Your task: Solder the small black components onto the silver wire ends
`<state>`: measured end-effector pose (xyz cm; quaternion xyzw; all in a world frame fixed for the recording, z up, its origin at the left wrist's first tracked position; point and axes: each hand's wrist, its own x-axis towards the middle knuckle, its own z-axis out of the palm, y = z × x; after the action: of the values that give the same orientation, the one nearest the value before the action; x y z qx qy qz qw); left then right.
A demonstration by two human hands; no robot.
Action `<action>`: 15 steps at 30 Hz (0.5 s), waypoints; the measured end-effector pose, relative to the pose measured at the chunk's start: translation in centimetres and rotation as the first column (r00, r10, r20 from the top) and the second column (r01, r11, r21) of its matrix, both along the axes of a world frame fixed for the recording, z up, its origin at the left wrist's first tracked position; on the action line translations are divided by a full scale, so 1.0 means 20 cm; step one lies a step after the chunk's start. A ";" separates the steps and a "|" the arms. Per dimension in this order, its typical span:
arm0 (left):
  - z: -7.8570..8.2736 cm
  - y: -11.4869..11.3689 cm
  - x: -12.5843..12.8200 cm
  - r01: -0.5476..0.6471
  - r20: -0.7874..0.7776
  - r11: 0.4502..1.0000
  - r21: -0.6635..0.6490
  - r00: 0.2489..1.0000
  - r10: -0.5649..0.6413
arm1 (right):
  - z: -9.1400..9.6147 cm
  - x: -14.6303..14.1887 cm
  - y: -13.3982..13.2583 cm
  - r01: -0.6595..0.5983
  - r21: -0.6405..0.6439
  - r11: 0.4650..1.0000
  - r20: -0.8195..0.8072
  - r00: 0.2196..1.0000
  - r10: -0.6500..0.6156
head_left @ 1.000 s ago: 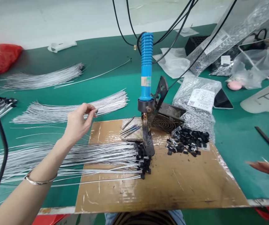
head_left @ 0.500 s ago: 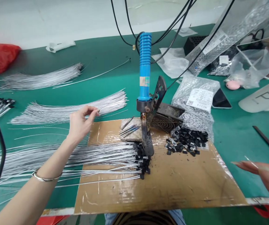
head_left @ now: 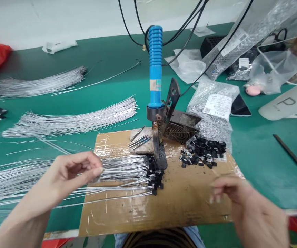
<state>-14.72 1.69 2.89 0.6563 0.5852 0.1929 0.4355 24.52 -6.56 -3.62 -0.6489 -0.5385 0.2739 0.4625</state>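
Note:
My left hand [head_left: 72, 177] is closed in a pinch on a few thin white wires, whose tails slant back past the wrist. It hovers over a row of white wires [head_left: 127, 168] with black connectors [head_left: 155, 175] at their right ends, lying on the cardboard [head_left: 179, 210]. My right hand [head_left: 251, 206] is above the right part of the cardboard, fingers curled and smeared by motion; whether it holds anything does not show. Between the hands stands a blue-handled soldering iron [head_left: 155, 65], tip down. Loose black connectors [head_left: 202, 151] lie in a heap beyond my right hand.
Two bundles of white wires [head_left: 78, 120] lie on the green table [head_left: 112, 79]. Metal rods [head_left: 139, 141] rest on a small pad. A fan [head_left: 181, 125], a bubble-wrap bag [head_left: 213, 106], a phone [head_left: 240, 106] and a white cup [head_left: 288, 101] stand behind and right.
My left hand has left the middle bundle and come nearer with a few wires in its pinch. My right hand has moved left over the cardboard. The view has shifted slightly.

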 end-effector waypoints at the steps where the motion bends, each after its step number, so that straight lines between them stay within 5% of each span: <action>1: -0.02 -0.03 0.03 0.018 0.029 0.999 -0.032 0.999 -0.018 | 0.01 -0.07 0.00 -0.030 -0.027 0.999 -0.031 0.999 0.029; 7: -0.07 -0.09 0.15 0.071 0.054 0.994 -0.080 0.996 -0.067 | 0.02 -0.31 0.03 -0.436 -0.114 0.893 -0.400 0.842 0.360; 15: -0.08 -0.11 0.15 0.100 0.067 0.991 -0.089 0.993 -0.094 | 0.00 -0.39 0.11 -0.457 -0.101 0.884 -0.465 0.807 0.364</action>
<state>-11.65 -0.44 1.38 0.6567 0.5471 0.1647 0.4923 16.71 -4.34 -3.59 -0.4837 -0.5183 0.5597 0.4292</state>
